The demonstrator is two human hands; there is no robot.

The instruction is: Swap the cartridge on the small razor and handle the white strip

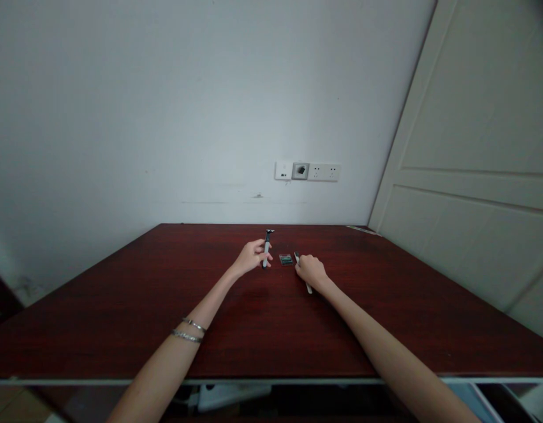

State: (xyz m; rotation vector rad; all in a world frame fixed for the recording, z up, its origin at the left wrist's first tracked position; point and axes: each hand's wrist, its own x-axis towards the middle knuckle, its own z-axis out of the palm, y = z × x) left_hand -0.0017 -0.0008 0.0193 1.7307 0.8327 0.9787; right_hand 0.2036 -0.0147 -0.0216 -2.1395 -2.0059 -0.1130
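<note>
My left hand is closed around the grey handle of a razor, held upright with its dark neck and head at the top. Over the tabletop to the right, my right hand grips a slim white toothbrush-like stick. Its dark end points away from me, and the fingers cover its middle. Between the two hands lies a small clear case with dark contents too small to make out. Neither hand touches this case.
The dark red wooden table reaches back to a pale wall. Wall sockets sit above its far edge. A white panelled door stands along the right side. Below the front edge, an open shelf holds a white object.
</note>
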